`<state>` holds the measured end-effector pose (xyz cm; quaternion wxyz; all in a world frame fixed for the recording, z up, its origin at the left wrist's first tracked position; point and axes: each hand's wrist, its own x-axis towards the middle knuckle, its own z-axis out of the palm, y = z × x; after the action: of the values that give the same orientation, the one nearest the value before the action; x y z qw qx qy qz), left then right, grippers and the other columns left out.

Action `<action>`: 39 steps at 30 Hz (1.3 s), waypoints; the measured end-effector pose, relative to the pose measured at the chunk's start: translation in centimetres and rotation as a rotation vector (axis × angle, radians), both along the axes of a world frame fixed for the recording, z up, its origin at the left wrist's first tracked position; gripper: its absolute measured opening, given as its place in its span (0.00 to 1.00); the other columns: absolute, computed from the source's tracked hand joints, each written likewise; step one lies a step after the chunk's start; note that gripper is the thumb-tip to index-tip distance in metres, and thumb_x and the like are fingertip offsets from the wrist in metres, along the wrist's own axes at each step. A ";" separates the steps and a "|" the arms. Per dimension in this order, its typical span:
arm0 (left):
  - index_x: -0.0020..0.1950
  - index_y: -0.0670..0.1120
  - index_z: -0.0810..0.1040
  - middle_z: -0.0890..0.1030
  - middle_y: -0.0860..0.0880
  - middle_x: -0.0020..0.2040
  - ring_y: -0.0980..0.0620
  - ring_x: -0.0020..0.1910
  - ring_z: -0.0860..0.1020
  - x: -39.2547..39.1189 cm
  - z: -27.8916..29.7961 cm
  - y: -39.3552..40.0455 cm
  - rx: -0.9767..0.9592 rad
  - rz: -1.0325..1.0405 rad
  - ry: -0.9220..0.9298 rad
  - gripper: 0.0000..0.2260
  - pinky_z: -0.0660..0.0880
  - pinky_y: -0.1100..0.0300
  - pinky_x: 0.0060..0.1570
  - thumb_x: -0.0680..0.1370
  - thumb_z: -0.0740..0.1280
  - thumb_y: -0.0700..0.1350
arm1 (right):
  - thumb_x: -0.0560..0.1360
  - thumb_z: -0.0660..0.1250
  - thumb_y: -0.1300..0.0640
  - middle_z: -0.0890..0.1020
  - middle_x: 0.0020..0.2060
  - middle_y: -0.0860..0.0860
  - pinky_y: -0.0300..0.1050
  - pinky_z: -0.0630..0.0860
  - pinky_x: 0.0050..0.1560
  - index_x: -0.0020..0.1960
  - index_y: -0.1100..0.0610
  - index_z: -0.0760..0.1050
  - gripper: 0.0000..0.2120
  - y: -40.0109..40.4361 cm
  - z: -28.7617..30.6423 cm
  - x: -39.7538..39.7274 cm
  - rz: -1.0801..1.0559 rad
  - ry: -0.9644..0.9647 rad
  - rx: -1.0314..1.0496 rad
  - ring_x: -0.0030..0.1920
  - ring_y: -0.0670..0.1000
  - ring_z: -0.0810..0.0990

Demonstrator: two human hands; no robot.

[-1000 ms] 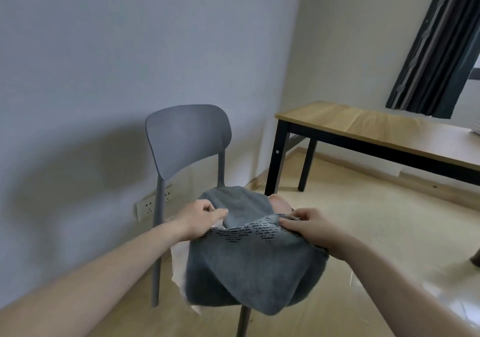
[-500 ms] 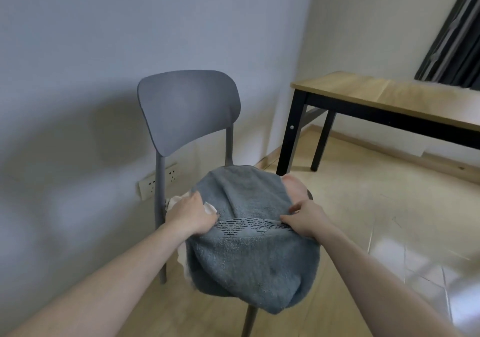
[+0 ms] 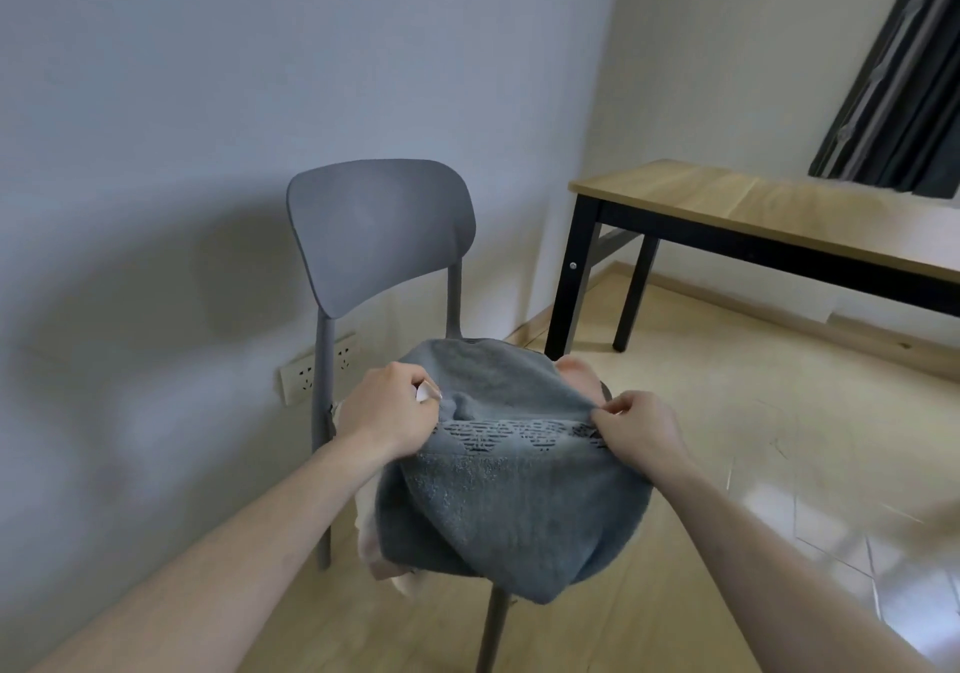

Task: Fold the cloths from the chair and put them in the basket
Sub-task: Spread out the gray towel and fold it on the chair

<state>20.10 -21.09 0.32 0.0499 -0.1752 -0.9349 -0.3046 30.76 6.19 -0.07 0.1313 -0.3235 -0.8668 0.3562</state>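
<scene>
A grey towel [image 3: 511,496] with a dark patterned band is draped over the seat of a grey plastic chair [image 3: 382,228] and hangs down its front. My left hand [image 3: 387,412] grips the band's left end. At the band's right end my right hand [image 3: 641,425] pinches the cloth. A white cloth [image 3: 370,522] peeks out under the towel on the left, and a pink cloth [image 3: 574,372] shows at the back right. No basket is in view.
The chair stands against a grey wall with a socket strip [image 3: 318,368] behind its leg. A wooden table with black legs [image 3: 737,210] stands to the right, under a dark curtain [image 3: 904,80]. Pale wood flooring [image 3: 779,438] surrounds the chair.
The view has swung a little and come closer. Both hands have stayed on the towel's patterned band, and the towel now lies spread further back over the seat than a second ago.
</scene>
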 end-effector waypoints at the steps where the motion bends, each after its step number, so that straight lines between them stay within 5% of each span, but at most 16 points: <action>1: 0.42 0.59 0.83 0.85 0.60 0.45 0.53 0.43 0.81 0.2 0.4 0.0 0.002 -0.024 -0.001 0.09 0.79 0.57 0.41 0.76 0.66 0.46 | 0.76 0.69 0.54 0.84 0.41 0.49 0.43 0.73 0.38 0.43 0.52 0.83 0.05 0.4 0.6 0.6 -0.006 0.008 0.000 0.43 0.48 0.80; 6: 0.40 0.58 0.84 0.85 0.59 0.42 0.50 0.48 0.82 2.1 1.2 0.0 -0.163 -0.093 -0.092 0.10 0.79 0.51 0.54 0.72 0.62 0.53 | 0.75 0.69 0.56 0.85 0.42 0.52 0.45 0.77 0.40 0.45 0.55 0.85 0.06 1.7 2.0 3.4 0.054 -0.190 0.002 0.45 0.51 0.81; 11: 0.43 0.48 0.84 0.86 0.49 0.42 0.46 0.46 0.83 3.7 1.0 0.3 -0.269 -0.197 -0.295 0.11 0.76 0.59 0.40 0.73 0.64 0.51 | 0.73 0.71 0.47 0.87 0.47 0.55 0.52 0.83 0.50 0.49 0.58 0.86 0.15 1.6 0.9 4.5 0.141 -0.416 0.061 0.50 0.56 0.85; 15: 0.52 0.54 0.84 0.82 0.56 0.46 0.60 0.41 0.76 4.3 3.6 -0.7 -0.185 -0.257 -0.368 0.13 0.70 0.65 0.37 0.75 0.71 0.62 | 0.74 0.74 0.40 0.85 0.48 0.50 0.51 0.83 0.53 0.52 0.51 0.83 0.16 2.2 1.2 4.2 0.139 -0.181 -0.048 0.50 0.51 0.84; 17: 0.52 0.56 0.84 0.83 0.52 0.46 0.55 0.38 0.76 3.9 4.3 -1.6 -0.031 -0.288 -0.425 0.14 0.70 0.62 0.35 0.72 0.74 0.63 | 0.74 0.76 0.42 0.87 0.43 0.52 0.51 0.84 0.52 0.54 0.50 0.82 0.15 2.2 1.7 4.0 0.144 0.003 -0.181 0.45 0.52 0.87; 20: 0.54 0.53 0.84 0.84 0.45 0.46 0.52 0.38 0.77 3.0 4.3 -3.0 0.302 -0.327 -0.452 0.11 0.73 0.58 0.34 0.72 0.74 0.48 | 0.73 0.78 0.44 0.88 0.39 0.52 0.51 0.83 0.49 0.57 0.50 0.82 0.16 1.9 2.3 3.7 0.119 0.235 -0.323 0.43 0.53 0.87; 23: 0.55 0.48 0.83 0.84 0.43 0.48 0.51 0.42 0.79 2.1 4.0 -3.4 0.552 -0.266 -0.377 0.16 0.75 0.62 0.36 0.74 0.69 0.31 | 0.73 0.79 0.47 0.89 0.47 0.52 0.52 0.85 0.51 0.60 0.52 0.81 0.18 2.1 2.6 2.9 0.068 0.395 -0.499 0.49 0.53 0.88; 27: 0.54 0.48 0.83 0.86 0.45 0.48 0.51 0.45 0.82 0.3 2.1 -3.0 0.762 -0.126 -0.325 0.14 0.78 0.65 0.36 0.77 0.70 0.30 | 0.76 0.76 0.62 0.86 0.56 0.55 0.51 0.82 0.55 0.60 0.55 0.80 0.13 2.6 2.0 1.6 0.032 0.554 -0.694 0.57 0.56 0.85; 35: 0.48 0.56 0.83 0.85 0.62 0.41 0.55 0.46 0.82 -3.2 -1.0 -2.5 0.684 0.035 -0.077 0.09 0.78 0.58 0.46 0.77 0.75 0.40 | 0.78 0.73 0.66 0.88 0.52 0.51 0.46 0.81 0.53 0.55 0.55 0.80 0.09 2.5 1.1 -1.8 -0.038 0.647 -0.587 0.56 0.53 0.85; 39: 0.45 0.55 0.83 0.85 0.59 0.40 0.57 0.46 0.82 -6.3 -0.3 -1.1 0.631 0.076 0.069 0.07 0.73 0.61 0.44 0.77 0.75 0.42 | 0.78 0.74 0.62 0.88 0.49 0.47 0.48 0.83 0.56 0.55 0.53 0.82 0.08 2.9 2.1 -5.3 -0.073 0.660 -0.476 0.53 0.48 0.85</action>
<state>13.85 -22.19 0.05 0.1450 -0.1260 -0.7979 -0.5714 25.50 9.04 2.04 0.3364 -0.2435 -0.6596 0.6265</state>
